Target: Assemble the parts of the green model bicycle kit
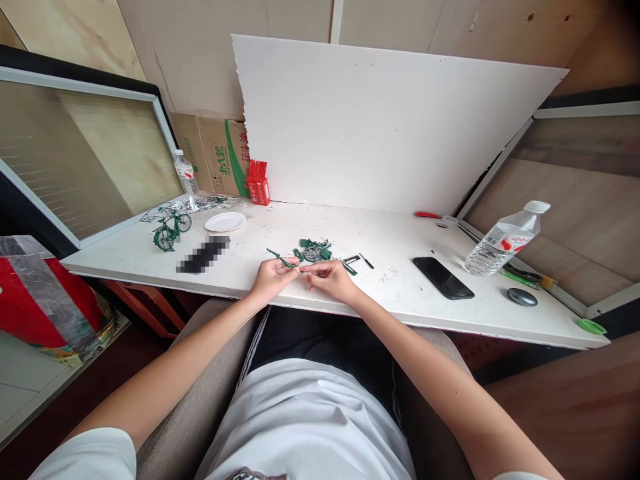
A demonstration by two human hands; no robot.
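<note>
In my left hand (274, 277) a slim green plastic model part (281, 259) is pinched, its long end pointing up and left. The fingertips of my right hand (330, 279) are pressed together and meet those of my left at the part's lower end; whatever they grip there is too small to make out. Just beyond both hands lies a pile of green model parts with a spoked wheel (314, 252). A green frame piece (350, 265) and a thin dark tool (367, 260) rest beside my right hand.
An assembled green model bicycle (173, 228) stands at the left near a white plate (225, 222) and a blurred-out dark object (204, 255). Rightward are a black phone (443, 277), a water bottle (506, 239) and a dark mouse-like object (523, 297). A white board (390, 127) leans behind.
</note>
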